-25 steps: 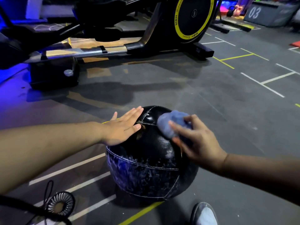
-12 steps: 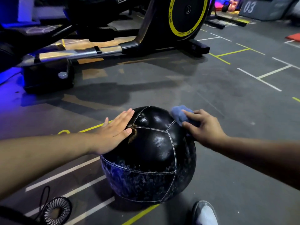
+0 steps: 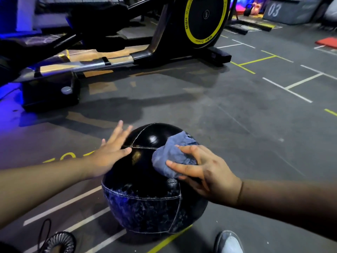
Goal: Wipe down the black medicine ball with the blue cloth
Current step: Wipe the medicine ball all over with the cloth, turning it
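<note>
The black medicine ball (image 3: 145, 179) sits on the floor (image 3: 237, 125); the right hand (image 3: 206, 172), fingers pinching the bunched blue cloth (image 3: 169, 156), has dragged it back from the far side onto the top-right panel; the left hand (image 3: 109, 154), fingers straight and spread, steadies it; lower panels likely remain.

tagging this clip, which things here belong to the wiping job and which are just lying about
Job: black medicine ball, blue cloth, right hand holding the cloth, left hand against the ball.
Lying about: exercise machine, small fan, box marked 03, red mat.
</note>
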Motion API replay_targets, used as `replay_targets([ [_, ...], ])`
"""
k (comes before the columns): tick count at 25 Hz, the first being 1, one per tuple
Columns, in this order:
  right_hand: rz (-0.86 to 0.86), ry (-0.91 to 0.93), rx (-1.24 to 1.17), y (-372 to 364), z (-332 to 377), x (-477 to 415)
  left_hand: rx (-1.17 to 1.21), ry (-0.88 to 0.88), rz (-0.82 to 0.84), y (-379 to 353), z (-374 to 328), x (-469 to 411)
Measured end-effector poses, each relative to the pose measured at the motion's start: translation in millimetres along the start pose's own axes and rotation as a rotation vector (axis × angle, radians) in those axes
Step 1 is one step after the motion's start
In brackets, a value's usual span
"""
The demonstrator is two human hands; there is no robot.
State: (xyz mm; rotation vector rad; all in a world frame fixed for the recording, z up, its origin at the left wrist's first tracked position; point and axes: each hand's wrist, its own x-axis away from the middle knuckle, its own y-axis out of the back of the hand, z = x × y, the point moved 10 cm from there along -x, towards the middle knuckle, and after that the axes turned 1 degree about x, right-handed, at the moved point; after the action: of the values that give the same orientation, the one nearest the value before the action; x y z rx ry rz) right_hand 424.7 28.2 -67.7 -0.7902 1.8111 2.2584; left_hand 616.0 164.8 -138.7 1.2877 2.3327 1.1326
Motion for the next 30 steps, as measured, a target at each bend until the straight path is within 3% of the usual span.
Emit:
replay_targets([
  [3,0.053,0.038,0.062,-5.9,7.4,-15.1,0.12,-0.053,-0.232,17.8,-33.7,-13.7],
  [6,0.067,0.059,0.029,-13.8,27.0,-40.4,0.057,-0.073,-0.197,9.1,-44.7,-26.6],
  [9,0.071,0.009,-0.163,-15.8,21.2,-69.0,-0.089,-0.058,-0.15,5.2,-20.3,-32.2],
  [11,-0.012,-0.267,-0.25,-17.2,-36.9,-83.1,-0.046,-0.043,-0.177,11.5,-12.1,-27.0],
  [14,0.036,-0.919,-0.459,-56.8,-139.3,-54.2,-0.016,-0.052,-0.214,13.1,-11.5,-13.1],
  [16,-0.007,-1.066,-0.604,-79.6,-154.2,-38.7,-0.044,-0.057,-0.22,14.0,-9.9,-12.1],
  [18,-0.117,-0.972,-0.562,-72.8,-138.7,-48.6,-0.041,-0.02,-0.208,20.9,-1.0,-19.3],
  [21,-0.218,-0.578,-0.383,-40.1,-66.3,-65.0,-0.03,0.059,-0.187,33.8,20.9,-28.2],
  [24,-0.137,-0.085,-0.138,-35.0,32.9,-44.9,-0.077,0.122,-0.163,43.9,38.1,-30.8],
  [26,-0.083,0.092,-0.081,-37.2,59.8,-32.9,-0.073,0.142,-0.168,46.0,41.2,-29.7],
  [28,-0.085,0.119,-0.048,-32.7,43.5,-44.3,-0.05,0.148,-0.182,43.7,39.2,-28.3],
  [30,-0.16,-0.154,-0.035,-34.5,-18.9,-68.0,-0.043,0.145,-0.192,38.7,33.1,-28.7],
])
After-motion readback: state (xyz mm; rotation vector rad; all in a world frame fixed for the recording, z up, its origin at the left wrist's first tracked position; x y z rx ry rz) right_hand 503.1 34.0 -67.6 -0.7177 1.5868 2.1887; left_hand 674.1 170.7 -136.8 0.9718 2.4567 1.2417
